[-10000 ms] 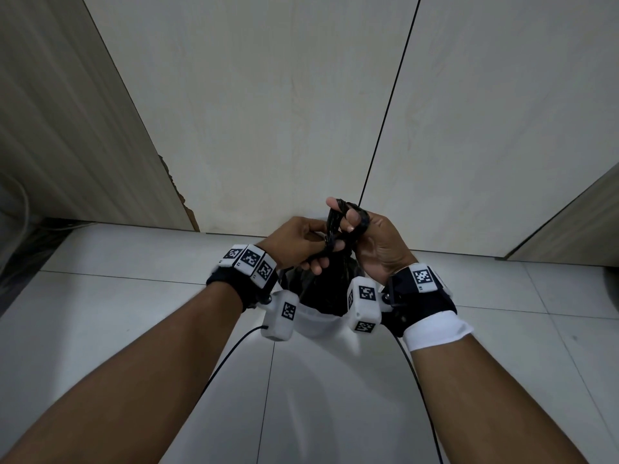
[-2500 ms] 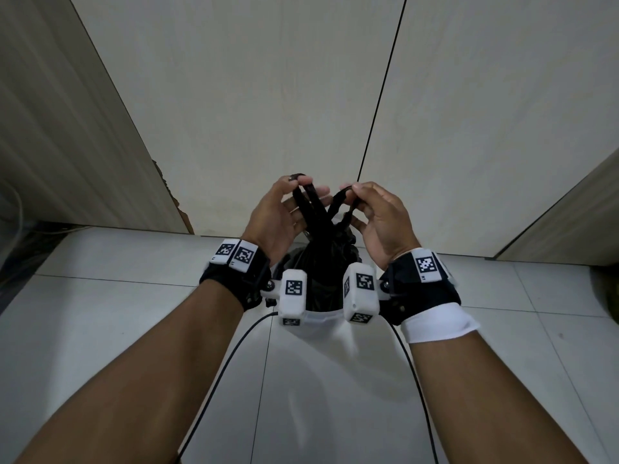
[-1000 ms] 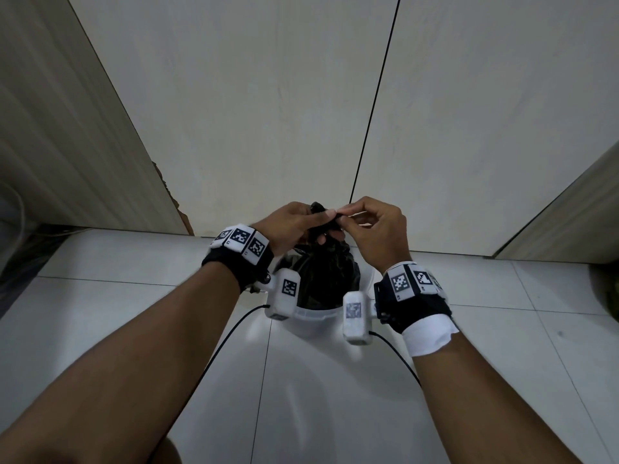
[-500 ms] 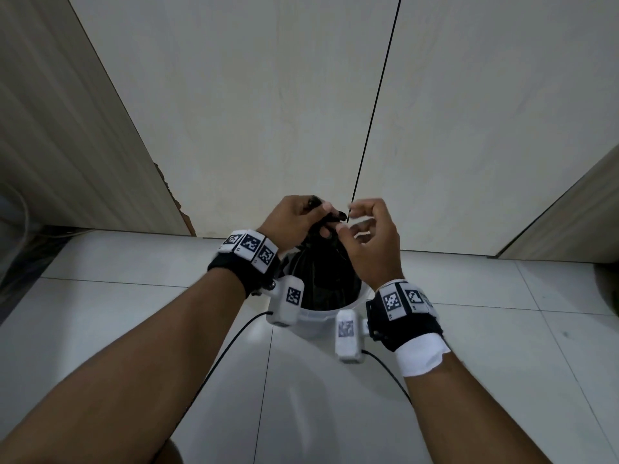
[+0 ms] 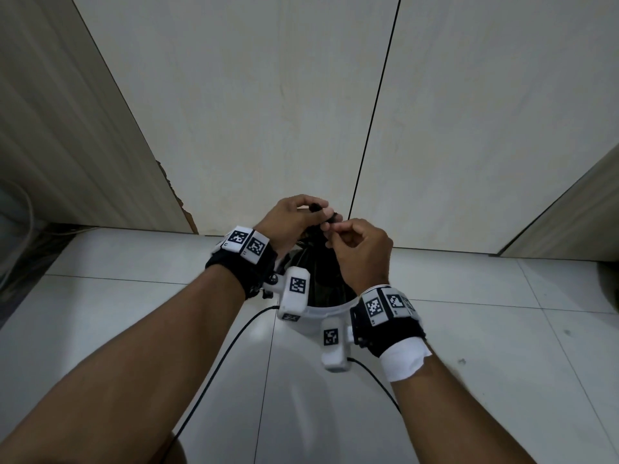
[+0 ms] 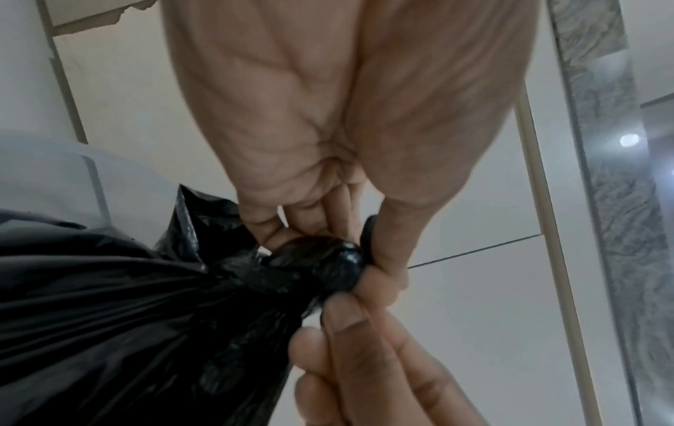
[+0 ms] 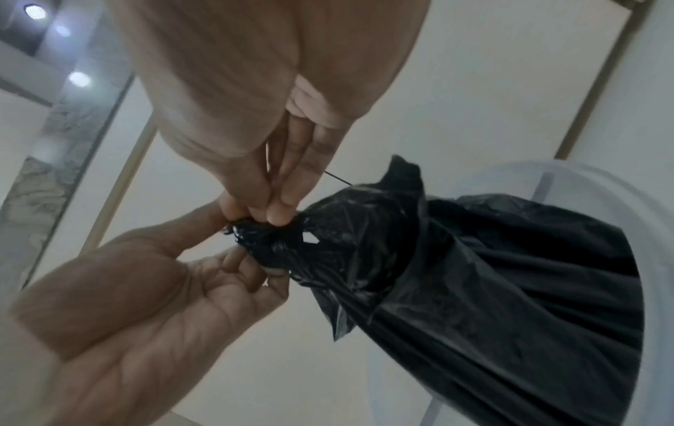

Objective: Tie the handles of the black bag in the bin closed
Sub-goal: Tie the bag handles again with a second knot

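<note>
From the head view, the black bag (image 5: 315, 279) is sitting inside the white bin (image 5: 321, 311) on the tiled floor (image 5: 502, 346), its gathered neck rising above the bin's rim; the left hand (image 5: 288, 219) and right hand (image 5: 361, 249) are meeting just above the bin, both pinching the bunched handles (image 5: 323, 219) at the bag's top. From the left wrist view, the handles are showing as a tight, glossy black knot (image 6: 328, 262), with crinkled plastic fanning out from it toward the bin; the left hand's fingers (image 6: 390, 250) are curling round the knot while the right hand's fingertips (image 6: 342, 320) are pressing against it from the other side. From the right wrist view, the bag's neck is looking twisted and creased, a small gap showing in the plastic beside the knot, and the right hand's fingertips (image 7: 277, 207) are pinching the handles together.
</note>
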`<control>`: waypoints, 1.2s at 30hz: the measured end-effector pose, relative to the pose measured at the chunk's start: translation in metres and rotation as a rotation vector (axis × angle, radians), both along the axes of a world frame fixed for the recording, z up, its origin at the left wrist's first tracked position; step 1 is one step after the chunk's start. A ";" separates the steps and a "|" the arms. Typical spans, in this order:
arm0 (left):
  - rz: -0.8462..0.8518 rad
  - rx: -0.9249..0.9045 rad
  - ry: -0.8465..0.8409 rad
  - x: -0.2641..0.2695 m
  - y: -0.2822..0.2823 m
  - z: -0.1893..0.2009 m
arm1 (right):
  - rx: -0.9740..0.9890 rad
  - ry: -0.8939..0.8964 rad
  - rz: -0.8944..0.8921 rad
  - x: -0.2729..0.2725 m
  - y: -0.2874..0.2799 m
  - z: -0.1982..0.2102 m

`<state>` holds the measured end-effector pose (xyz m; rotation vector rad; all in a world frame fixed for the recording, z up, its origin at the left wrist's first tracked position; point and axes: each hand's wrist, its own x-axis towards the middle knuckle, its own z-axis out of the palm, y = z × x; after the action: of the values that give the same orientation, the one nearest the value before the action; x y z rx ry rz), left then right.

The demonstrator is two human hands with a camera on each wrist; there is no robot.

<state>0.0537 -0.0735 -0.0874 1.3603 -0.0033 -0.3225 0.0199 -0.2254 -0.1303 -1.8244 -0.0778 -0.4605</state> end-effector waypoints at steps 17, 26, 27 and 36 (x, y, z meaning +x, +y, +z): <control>-0.309 1.019 -0.522 0.011 0.020 0.033 | -0.060 0.095 0.235 0.023 -0.012 0.004; 0.001 0.917 -0.790 -0.005 0.025 0.001 | 0.203 0.367 0.290 0.029 -0.011 0.014; -0.002 0.911 -0.802 -0.006 0.024 -0.001 | 0.216 0.377 0.296 0.031 -0.013 0.016; -0.065 0.754 -0.765 -0.008 0.015 -0.008 | 0.232 0.398 0.247 0.042 -0.021 0.020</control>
<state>0.0460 -0.0585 -0.0952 2.1648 -0.6157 0.1908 0.0622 -0.2468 -0.1107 -1.6200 0.0232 0.0693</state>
